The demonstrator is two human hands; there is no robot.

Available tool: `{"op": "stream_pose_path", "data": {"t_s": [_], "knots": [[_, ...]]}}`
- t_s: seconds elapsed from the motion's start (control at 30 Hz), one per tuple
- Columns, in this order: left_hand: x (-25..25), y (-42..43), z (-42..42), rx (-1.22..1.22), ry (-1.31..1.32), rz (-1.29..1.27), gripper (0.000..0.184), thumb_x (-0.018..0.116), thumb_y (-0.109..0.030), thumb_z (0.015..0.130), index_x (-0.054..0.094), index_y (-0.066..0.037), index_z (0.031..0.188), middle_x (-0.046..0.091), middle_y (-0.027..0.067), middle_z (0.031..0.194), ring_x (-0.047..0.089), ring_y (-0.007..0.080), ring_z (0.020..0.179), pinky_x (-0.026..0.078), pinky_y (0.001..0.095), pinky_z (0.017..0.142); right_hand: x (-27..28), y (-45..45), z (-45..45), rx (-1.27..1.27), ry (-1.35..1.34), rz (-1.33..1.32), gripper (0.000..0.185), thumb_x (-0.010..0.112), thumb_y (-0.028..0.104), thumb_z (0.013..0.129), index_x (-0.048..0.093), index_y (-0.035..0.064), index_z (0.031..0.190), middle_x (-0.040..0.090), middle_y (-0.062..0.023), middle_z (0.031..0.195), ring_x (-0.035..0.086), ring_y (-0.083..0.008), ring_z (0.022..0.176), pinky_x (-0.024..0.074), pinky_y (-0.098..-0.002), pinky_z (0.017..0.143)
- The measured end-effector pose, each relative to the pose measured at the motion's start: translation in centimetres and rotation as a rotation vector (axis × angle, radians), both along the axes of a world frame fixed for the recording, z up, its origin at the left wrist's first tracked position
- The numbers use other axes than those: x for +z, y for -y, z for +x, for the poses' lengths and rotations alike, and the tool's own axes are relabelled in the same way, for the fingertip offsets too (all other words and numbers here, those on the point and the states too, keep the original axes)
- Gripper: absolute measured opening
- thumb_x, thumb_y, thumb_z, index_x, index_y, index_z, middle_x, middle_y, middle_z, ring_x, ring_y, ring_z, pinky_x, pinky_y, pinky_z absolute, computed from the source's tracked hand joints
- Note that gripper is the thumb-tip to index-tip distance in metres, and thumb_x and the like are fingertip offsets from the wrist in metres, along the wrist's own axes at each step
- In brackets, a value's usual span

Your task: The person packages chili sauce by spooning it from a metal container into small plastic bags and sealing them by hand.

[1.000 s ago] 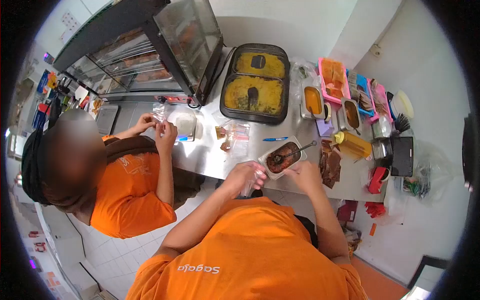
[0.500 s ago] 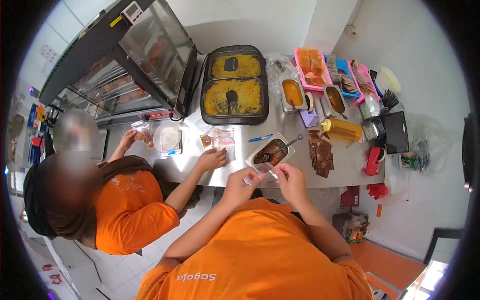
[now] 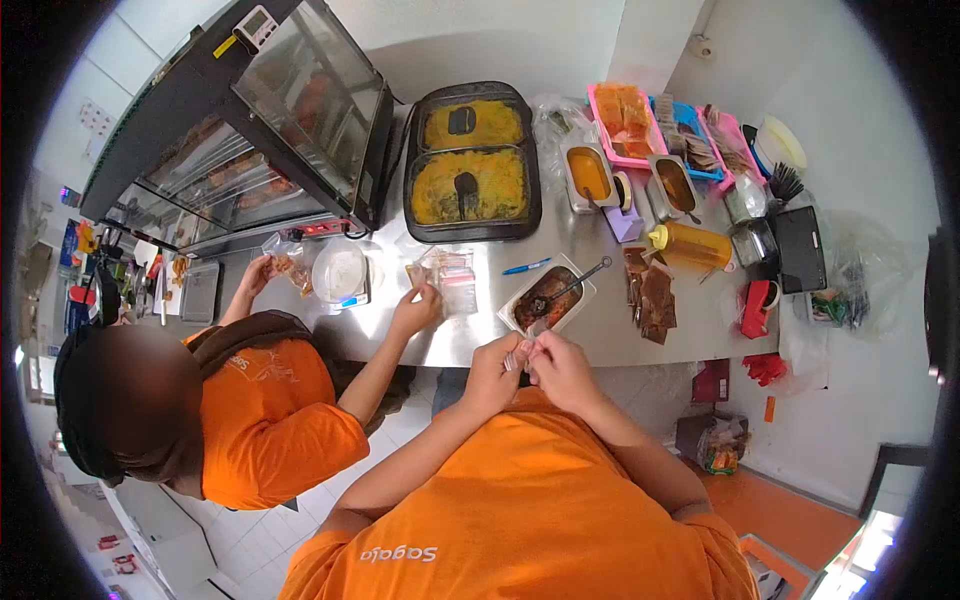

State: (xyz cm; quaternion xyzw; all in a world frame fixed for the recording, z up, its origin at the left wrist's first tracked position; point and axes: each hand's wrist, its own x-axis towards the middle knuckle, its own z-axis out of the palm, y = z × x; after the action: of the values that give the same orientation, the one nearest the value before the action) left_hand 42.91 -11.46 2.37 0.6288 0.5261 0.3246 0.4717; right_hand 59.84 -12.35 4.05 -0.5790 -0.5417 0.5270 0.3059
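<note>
My left hand (image 3: pixel 494 374) and my right hand (image 3: pixel 562 368) meet at the counter's front edge, their fingers closed on a small clear plastic bag (image 3: pixel 539 327). Part of the bag is hidden by the fingers. Just beyond them stands a white rectangular container (image 3: pixel 587 312) of dark red-brown sauce, with a dark ladle (image 3: pixel 592 272) resting across it. A blue pen (image 3: pixel 526 267) lies behind that container, to its left. Flat brown sachets (image 3: pixel 657 300) are spread on the steel to the right of my hands.
At left, a co-worker's hand (image 3: pixel 417 308) is beside small clear bags (image 3: pixel 458 283); the other holds a filled bag (image 3: pixel 294 270) by a round scale (image 3: pixel 340 272). A black double tray (image 3: pixel 410 190), sauce tubs (image 3: pixel 568 185), a squeeze bottle (image 3: pixel 690 245) and a glass warmer (image 3: pixel 365 130) occupy the counter.
My hands have drawn closer together, and the bag between them is more bunched. The co-worker's nearer hand has lifted slightly off the small bags. The whole view has shifted a little.
</note>
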Motion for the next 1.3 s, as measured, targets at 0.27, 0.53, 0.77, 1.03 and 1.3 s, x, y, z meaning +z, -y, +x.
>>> {"op": "stream_pose_path", "data": {"t_s": [0.27,0.53,0.77,1.03,1.3], "knots": [[-1.2,0.0,-1.2,-0.132,-0.331,0.168,0.013,0.073,-0.005,0.086,0.064,0.000,0.094,0.070,0.0273,0.082,0.068,0.0511,0.082,0.054,0.0580,0.075,0.5,-0.1,-0.2,0.197,0.683,0.209,0.029,0.066,0.025,0.096,0.070,-0.0042,0.096,0.073,-0.0284,0.095,0.072,-0.0472,0.088,0.0568,-0.0571,0.078],[1.7,-1.6,-2.4,-0.414,-0.113,0.383,0.021,0.083,-0.010,0.085,0.065,-0.001,0.088,0.067,0.0165,0.100,0.071,0.0383,0.099,0.058,0.0472,0.081,-3.7,-2.0,3.6,0.208,-0.038,-0.355,0.031,0.067,0.027,0.099,0.070,-0.0008,0.088,0.071,-0.0145,0.078,0.071,-0.0256,0.061,0.0566,-0.0396,0.056],[-1.9,-1.1,-3.8,-0.133,-0.030,0.238,0.021,0.086,-0.010,0.085,0.067,-0.002,0.085,0.071,0.0120,0.105,0.068,0.0246,0.090,0.053,0.0348,0.078,-7.2,-9.0,8.7,-0.812,-0.450,-0.344,0.031,0.078,0.031,0.098,0.065,0.0082,0.113,0.068,-0.0050,0.081,0.062,-0.0117,0.054,0.0470,-0.0281,0.046],[-3.1,-1.2,-6.8,-0.062,-0.037,0.076,0.019,0.082,-0.016,0.092,0.068,-0.004,0.086,0.064,0.0179,0.133,0.066,0.0291,0.117,0.050,0.0381,0.101,-8.7,-9.1,4.1,-0.046,0.204,0.294,0.024,0.071,0.027,0.101,0.069,0.0030,0.105,0.071,-0.0158,0.086,0.073,-0.0315,0.079,0.0568,-0.0417,0.065],[-4.1,-0.5,-7.8,0.020,0.030,-0.039,0.017,0.080,-0.015,0.094,0.067,-0.006,0.090,0.062,0.0219,0.133,0.056,0.0348,0.136,0.043,0.0425,0.110,-5.8,-4.6,2.0,0.118,0.379,0.715,0.016,0.064,0.010,0.095,0.069,0.0018,0.109,0.073,-0.0143,0.102,0.070,-0.0374,0.101,0.0575,-0.0472,0.086]]}}
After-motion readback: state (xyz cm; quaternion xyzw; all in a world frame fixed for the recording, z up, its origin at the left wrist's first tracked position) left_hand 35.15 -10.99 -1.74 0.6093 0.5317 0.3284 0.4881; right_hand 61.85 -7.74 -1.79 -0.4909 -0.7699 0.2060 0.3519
